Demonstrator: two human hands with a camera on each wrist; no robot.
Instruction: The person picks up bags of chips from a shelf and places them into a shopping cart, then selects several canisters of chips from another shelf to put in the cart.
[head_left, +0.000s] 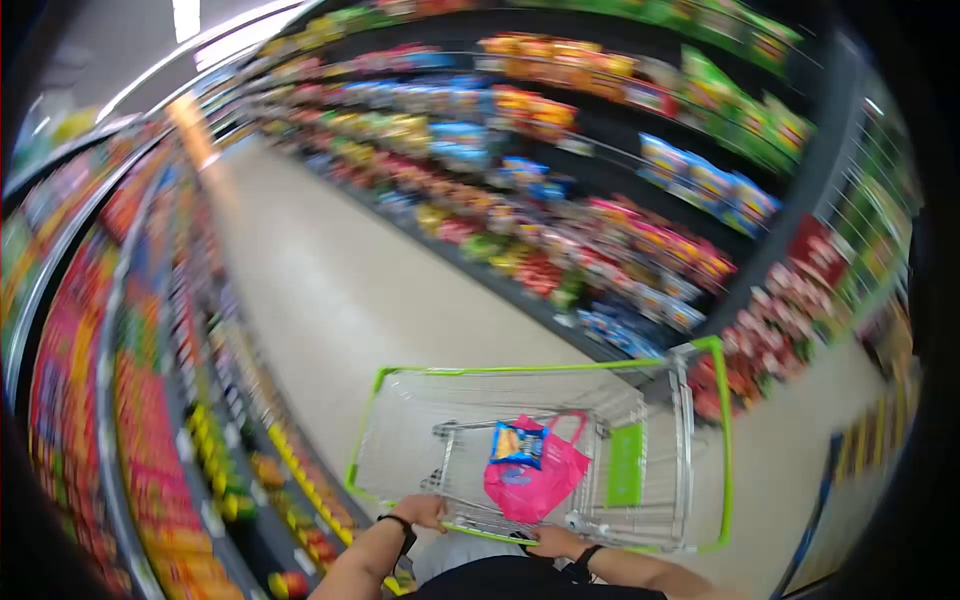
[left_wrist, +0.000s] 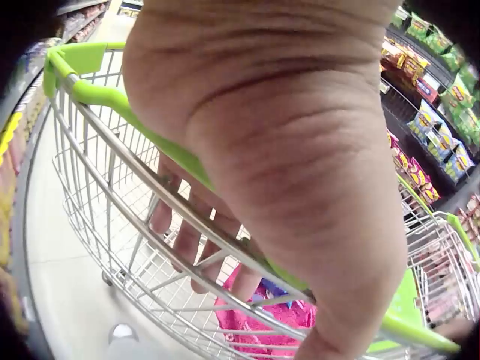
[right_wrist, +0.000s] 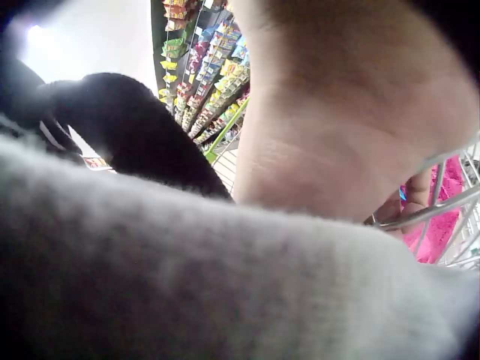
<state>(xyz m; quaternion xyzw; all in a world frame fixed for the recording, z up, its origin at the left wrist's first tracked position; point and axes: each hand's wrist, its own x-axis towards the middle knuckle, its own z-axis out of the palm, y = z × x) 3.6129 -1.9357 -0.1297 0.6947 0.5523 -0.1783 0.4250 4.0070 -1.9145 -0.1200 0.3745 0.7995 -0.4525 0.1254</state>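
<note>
A wire shopping cart with a green rim is right in front of me, its long near side against my body. My left hand grips the near rim; in the left wrist view its fingers hang over the green rail into the basket, thumb on the outer side. Farther right along that side, my right hand holds the rim, fingertips curled by the wire in the right wrist view. Inside the basket lies a bright pink bag with a loop handle, and a blue snack packet rests on top of it.
Shelves of snack bags line the aisle's far side. Close on my left runs another shelf of colourful packets. Pale floor stretches between them. Pink and red goods stand at the shelf end, beyond the cart's right corner.
</note>
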